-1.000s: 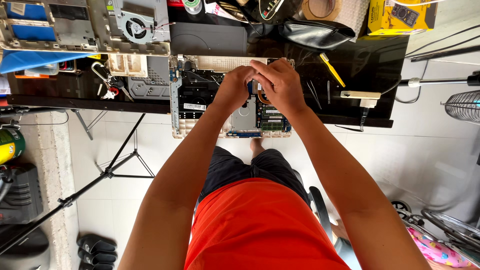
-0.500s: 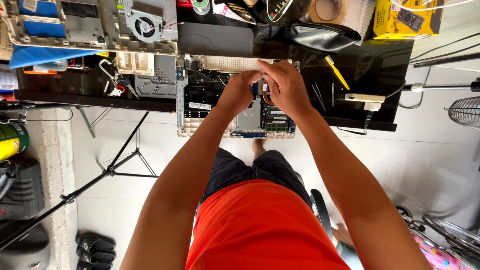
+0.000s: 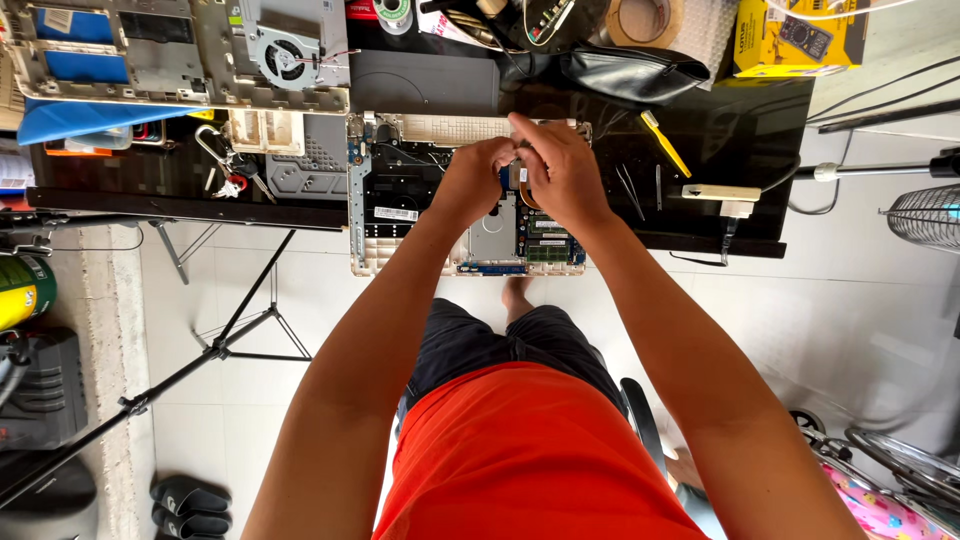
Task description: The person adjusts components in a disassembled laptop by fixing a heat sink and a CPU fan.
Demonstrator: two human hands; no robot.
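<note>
An opened laptop chassis, cream-framed with dark insides and a green circuit board, lies flat at the near edge of the black tabletop, overhanging it toward the person.

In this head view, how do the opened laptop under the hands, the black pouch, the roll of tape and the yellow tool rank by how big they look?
1. Opened laptop, clearly largest.
2. Black pouch.
3. Roll of tape, cut off by the picture's top edge, and yellow tool: the tool is longer but thin, so I would not rank them. All lie on the same table, so nearness hardly matters.
</note>
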